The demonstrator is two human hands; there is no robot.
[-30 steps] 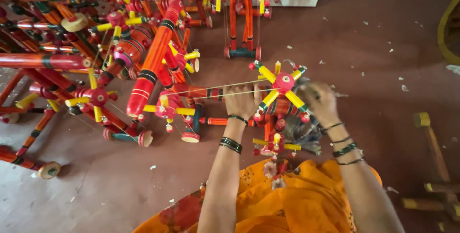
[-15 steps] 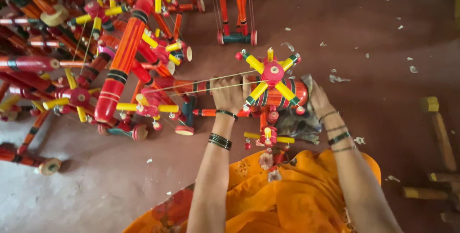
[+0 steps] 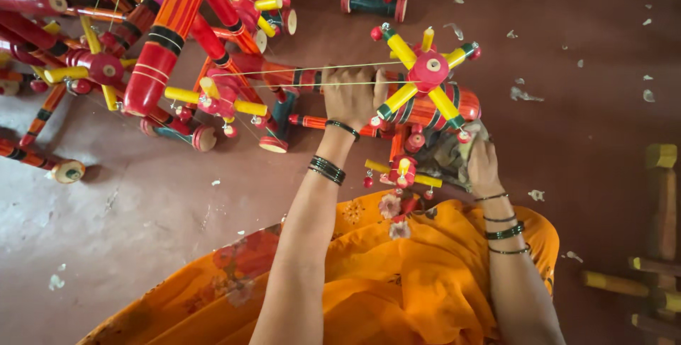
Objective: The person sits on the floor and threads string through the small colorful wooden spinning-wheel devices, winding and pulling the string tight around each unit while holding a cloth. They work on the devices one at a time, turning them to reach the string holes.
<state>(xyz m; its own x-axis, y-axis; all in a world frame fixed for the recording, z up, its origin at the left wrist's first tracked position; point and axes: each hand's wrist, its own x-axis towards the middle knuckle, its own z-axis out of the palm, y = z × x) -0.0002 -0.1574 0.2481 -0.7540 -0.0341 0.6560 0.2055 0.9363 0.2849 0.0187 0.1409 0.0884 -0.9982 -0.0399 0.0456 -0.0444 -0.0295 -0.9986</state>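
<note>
Red-and-yellow wooden toy [image 3: 425, 86] with one spoked wheel of six yellow pegs sits on the floor [image 3: 177, 210] before the orange-clad lap. The left hand [image 3: 351, 97] is wrapped around its striped red barrel. The right hand [image 3: 482, 164] is closed on a grey cloth [image 3: 447, 157] pressed against the toy's underside. Two taut strings [image 3: 298, 75] run leftward.

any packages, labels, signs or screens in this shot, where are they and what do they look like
None in view: no package, label, sign or screen.
What shows instead is painted wooden toys: the left hand grips a red striped toy with yellow spokes.
The right hand holds a dull cloth against it.
More red and yellow toys lie piled on the brown floor.
</note>
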